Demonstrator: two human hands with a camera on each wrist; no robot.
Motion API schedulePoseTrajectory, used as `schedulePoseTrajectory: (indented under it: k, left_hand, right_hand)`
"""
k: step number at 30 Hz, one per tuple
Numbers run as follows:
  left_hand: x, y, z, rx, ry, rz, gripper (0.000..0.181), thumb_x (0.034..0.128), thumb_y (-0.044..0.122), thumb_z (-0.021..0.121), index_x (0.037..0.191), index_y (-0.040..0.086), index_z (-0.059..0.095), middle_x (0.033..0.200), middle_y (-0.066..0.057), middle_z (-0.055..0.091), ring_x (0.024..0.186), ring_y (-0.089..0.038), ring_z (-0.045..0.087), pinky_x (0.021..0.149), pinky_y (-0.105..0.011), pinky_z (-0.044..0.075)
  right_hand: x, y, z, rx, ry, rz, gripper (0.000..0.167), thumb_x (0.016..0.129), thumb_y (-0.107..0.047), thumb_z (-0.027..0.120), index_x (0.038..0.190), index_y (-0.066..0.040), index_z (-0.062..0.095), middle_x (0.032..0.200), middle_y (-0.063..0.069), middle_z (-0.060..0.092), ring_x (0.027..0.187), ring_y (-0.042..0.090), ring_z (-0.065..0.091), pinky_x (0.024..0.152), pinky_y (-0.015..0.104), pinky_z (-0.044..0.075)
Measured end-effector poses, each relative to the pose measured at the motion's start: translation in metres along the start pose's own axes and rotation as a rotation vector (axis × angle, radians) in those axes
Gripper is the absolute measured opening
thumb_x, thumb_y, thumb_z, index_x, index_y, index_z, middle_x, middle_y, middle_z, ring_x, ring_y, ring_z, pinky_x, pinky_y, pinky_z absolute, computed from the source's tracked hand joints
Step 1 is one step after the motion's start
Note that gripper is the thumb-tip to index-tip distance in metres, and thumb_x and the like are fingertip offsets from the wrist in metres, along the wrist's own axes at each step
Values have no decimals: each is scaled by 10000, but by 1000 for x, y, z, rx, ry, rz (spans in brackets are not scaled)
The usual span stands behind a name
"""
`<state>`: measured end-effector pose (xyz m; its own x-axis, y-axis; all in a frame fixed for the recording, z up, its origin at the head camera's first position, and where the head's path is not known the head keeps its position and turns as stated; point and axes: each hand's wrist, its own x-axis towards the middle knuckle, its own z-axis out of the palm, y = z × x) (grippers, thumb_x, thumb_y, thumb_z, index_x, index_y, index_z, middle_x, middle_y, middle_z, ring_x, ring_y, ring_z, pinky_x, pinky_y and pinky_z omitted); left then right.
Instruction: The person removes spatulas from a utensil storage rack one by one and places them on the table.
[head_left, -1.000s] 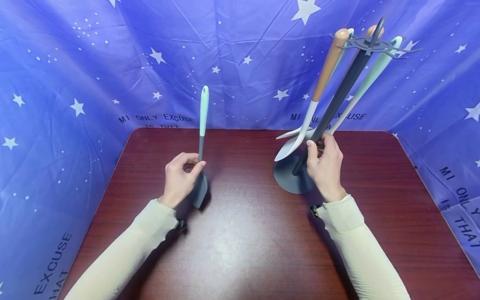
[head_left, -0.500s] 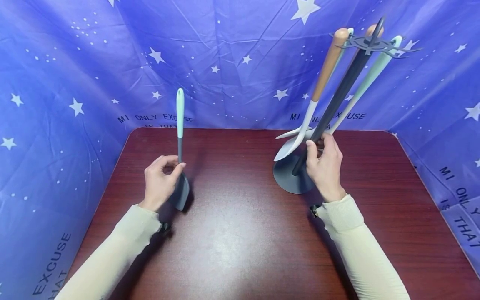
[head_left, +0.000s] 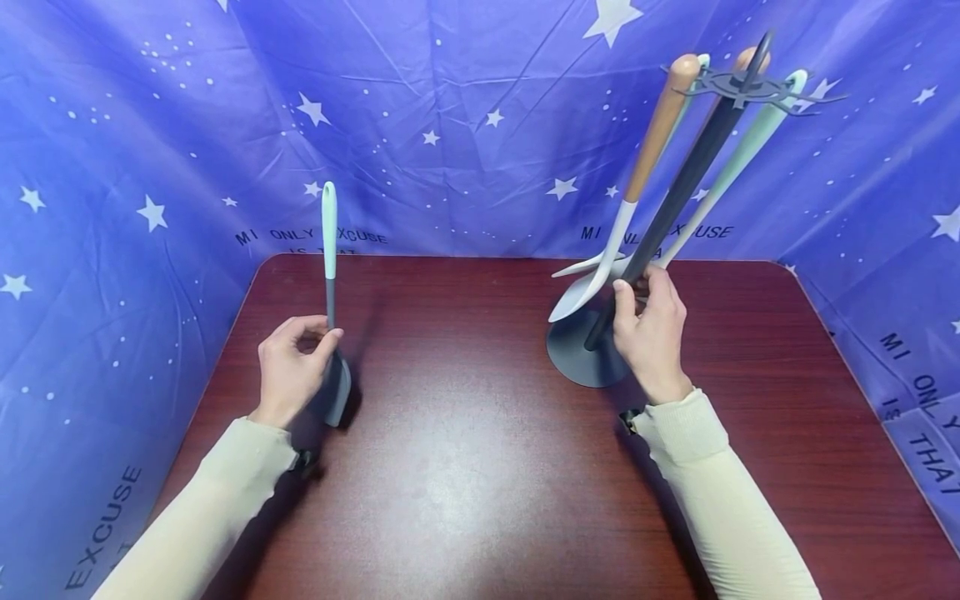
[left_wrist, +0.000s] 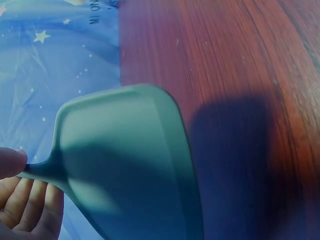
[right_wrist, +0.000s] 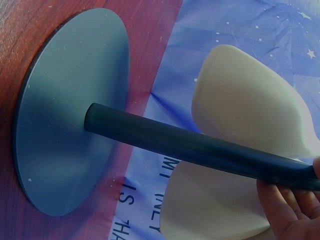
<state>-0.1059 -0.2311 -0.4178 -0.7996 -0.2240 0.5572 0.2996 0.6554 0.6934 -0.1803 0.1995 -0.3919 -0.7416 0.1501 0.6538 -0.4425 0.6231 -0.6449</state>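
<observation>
Black capitals on the starry blue cloth [head_left: 465, 125] beyond both hands are the writing I can read through my head camera: "MI ONLY EXCUSE", with "IS THAT" under it, cut by the desk edge. More of the same print runs outward of each hand. My left hand [head_left: 291, 367] pinches the slim dark grey shaft of a spatula [head_left: 330, 300] between thumb and fingers. Its smooth mint handle, holed at the tip, stands up above that hand; the broad, matte, round-cornered blade hangs below it. I cannot tell whether the blade touches the desk [head_left: 465, 467], a glossy red-brown wood grain. My right hand [head_left: 652, 329] grips the dark post of a utensil stand [head_left: 686, 179], thumb on one side, fingers on the other. The stand's flat round base lies below that hand, and its hooked ring sits high above. From the ring hang a pale spoon [head_left: 631, 196] with a brown wood-look handle and a mint-handled utensil [head_left: 750, 150], among others.
</observation>
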Motion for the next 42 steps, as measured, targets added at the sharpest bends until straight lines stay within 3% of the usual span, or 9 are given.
schedulePoseTrajectory:
  k: [9,28,42]
  left_hand:
    - [0,-8,-13,50,-2,-23,157,771,46,773,905,-11,715,803,-98,695,685,122,545,621,-112,467]
    - [0,-34,-41,213,-14,-115,164,777,69,768,899,-26,712,768,-142,691,648,239,443,613,-92,384]
    - [3,-45,-57,298,-100,-228,185,828,134,724,928,-21,710,779,-143,698,599,226,439,614,-130,387]
  right_hand:
    - [0,-3,0,18,9,14,210,903,-90,621,1050,55,585,880,157,617,777,219,629,725,60,447]
    - [0,-4,-1,23,8,13,206,902,-87,621,1055,48,589,879,154,621,775,217,633,731,62,444]
    - [0,-5,0,30,17,14,214,897,-96,632,1056,44,596,887,154,625,784,229,629,726,56,440]
